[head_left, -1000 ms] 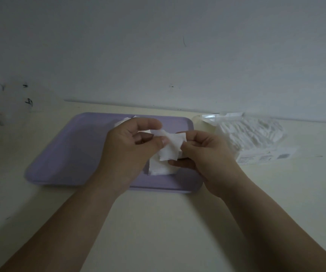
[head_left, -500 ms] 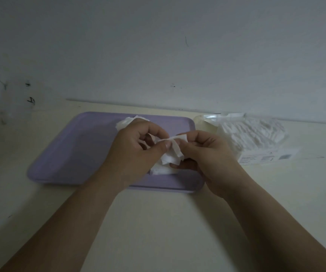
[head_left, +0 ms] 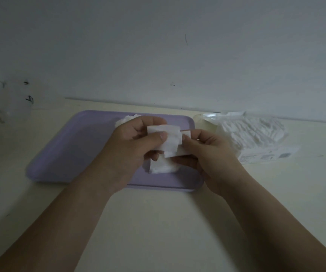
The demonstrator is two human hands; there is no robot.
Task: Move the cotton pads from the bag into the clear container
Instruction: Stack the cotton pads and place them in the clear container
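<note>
Both hands meet above the right half of a purple tray (head_left: 75, 146). My left hand (head_left: 134, 146) pinches a white square cotton pad (head_left: 170, 138) between thumb and fingers. My right hand (head_left: 207, 152) pinches a second pad (head_left: 179, 152) just below and right of the first; the two overlap. More white pads (head_left: 162, 166) lie on the tray under my hands, and another heap (head_left: 126, 119) shows behind my left hand. The clear plastic bag (head_left: 256, 134) of cotton pads lies on the table to the right of the tray. A faint clear container (head_left: 15, 103) stands at the far left by the wall.
The cream table (head_left: 158, 222) runs back to a pale wall. The bag's printed label (head_left: 266, 156) faces the front. Bare table lies between the tray and the near edge, crossed by my forearms.
The pads between my fingers have spread from a bunched clump into flat squares, one now lifted higher in my left hand. Both hands stayed above the tray's right side.
</note>
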